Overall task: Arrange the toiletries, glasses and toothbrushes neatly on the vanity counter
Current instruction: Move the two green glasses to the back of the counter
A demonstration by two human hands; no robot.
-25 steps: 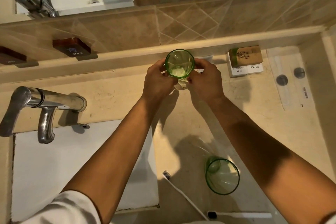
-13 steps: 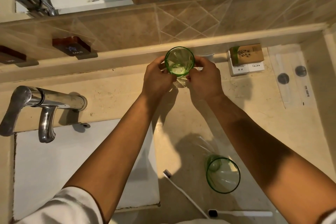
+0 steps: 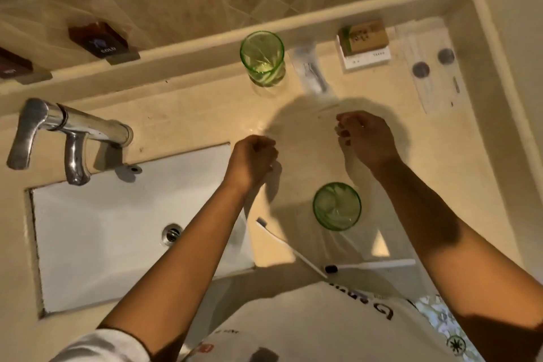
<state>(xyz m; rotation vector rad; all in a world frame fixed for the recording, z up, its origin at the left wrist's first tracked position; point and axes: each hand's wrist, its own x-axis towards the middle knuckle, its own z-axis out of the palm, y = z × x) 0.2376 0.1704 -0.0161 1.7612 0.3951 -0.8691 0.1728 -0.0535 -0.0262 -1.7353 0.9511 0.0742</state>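
Observation:
One green glass (image 3: 262,59) stands upright at the back of the counter (image 3: 188,114), by the backsplash ledge. A second green glass (image 3: 337,206) stands nearer me. My left hand (image 3: 252,161) hovers in a loose fist left of it, holding nothing. My right hand (image 3: 364,138) has curled fingers, with the fingertips at the near end of a clear plastic packet (image 3: 313,73). I cannot tell if they touch it. Two white toothbrushes lie near the front edge, one slanted (image 3: 291,247) and one crosswise (image 3: 370,265).
Stacked soap boxes (image 3: 364,44) and a flat packet with two round discs (image 3: 432,67) lie at the back right. The white sink (image 3: 117,229) and chrome tap (image 3: 70,129) are on the left. Two dark hot and cold labels (image 3: 100,41) sit on the ledge.
Both hands have let go of the far green glass, which now stands on the counter, and have pulled back towards me. The camera view has tilted down.

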